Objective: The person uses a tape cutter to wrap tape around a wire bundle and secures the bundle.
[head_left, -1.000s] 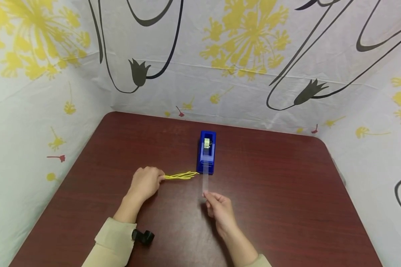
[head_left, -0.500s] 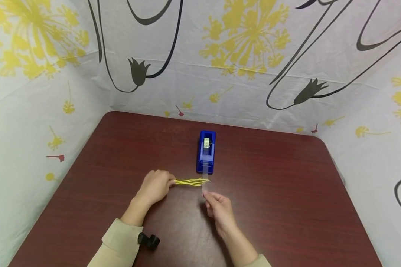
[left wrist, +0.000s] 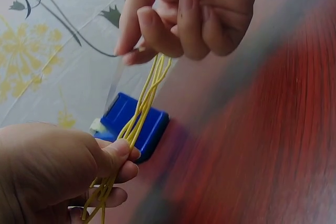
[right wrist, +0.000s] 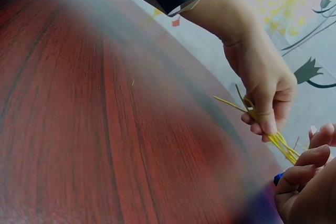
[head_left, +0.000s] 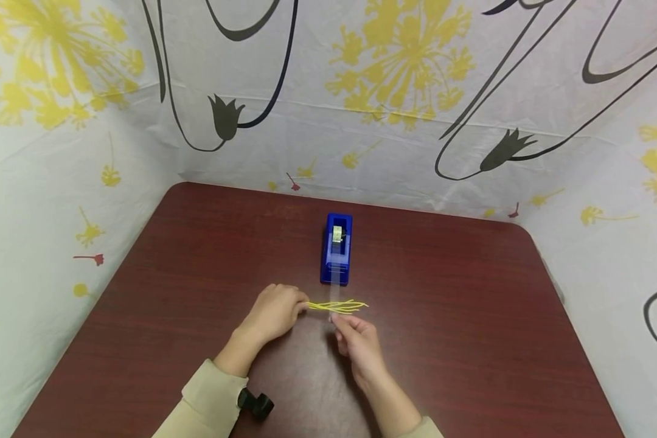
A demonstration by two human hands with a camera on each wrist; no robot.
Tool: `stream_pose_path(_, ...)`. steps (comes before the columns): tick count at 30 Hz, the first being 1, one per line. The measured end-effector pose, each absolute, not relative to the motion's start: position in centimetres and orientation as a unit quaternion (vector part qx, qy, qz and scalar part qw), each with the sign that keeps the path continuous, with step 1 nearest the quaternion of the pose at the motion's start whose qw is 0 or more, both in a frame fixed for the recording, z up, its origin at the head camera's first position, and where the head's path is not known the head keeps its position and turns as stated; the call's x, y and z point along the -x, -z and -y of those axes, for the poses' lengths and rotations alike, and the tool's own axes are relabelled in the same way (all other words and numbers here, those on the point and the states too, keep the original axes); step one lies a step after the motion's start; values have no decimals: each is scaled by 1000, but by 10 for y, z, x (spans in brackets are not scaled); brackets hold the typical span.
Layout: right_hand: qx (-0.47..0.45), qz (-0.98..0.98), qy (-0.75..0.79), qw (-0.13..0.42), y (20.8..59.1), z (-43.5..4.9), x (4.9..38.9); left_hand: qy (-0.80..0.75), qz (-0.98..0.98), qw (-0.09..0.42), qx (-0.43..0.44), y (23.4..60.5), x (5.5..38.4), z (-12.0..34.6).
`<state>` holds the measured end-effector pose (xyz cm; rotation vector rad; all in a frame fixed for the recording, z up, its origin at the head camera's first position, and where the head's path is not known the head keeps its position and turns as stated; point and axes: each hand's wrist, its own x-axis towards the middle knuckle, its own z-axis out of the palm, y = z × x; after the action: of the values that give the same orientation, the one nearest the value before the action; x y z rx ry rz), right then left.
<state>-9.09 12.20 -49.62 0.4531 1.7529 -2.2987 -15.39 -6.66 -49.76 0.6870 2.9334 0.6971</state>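
Note:
My left hand (head_left: 276, 311) pinches a bundle of thin yellow wires (head_left: 339, 306) between thumb and fingers. In the left wrist view, the wires (left wrist: 139, 119) fan out loosely past the fingertips, and their short ends show below the hand. My right hand (head_left: 361, 347) pinches the free end of a clear tape strip (head_left: 335, 291), its other fingers curled. The strip stretches from a blue tape dispenser (head_left: 337, 261). From the head, the wires cross the strip just ahead of the right fingertips; whether they touch it I cannot tell.
The dark red wooden table (head_left: 443, 304) lies under both hands. White patterned cloth (head_left: 306, 140) hangs behind it and at the sides. A black wrist camera (head_left: 256, 404) is strapped at the left sleeve.
My left hand has moved right and a little nearer, bringing the yellow wires from left of the tape strip to across it. The right hand and the dispenser have stayed in place.

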Motion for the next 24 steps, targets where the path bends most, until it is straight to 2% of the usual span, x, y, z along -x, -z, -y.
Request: stream_pose_path(24,-150,-588,787,109,503,-117,91,-222,-935,-18,-277,490,146,48)
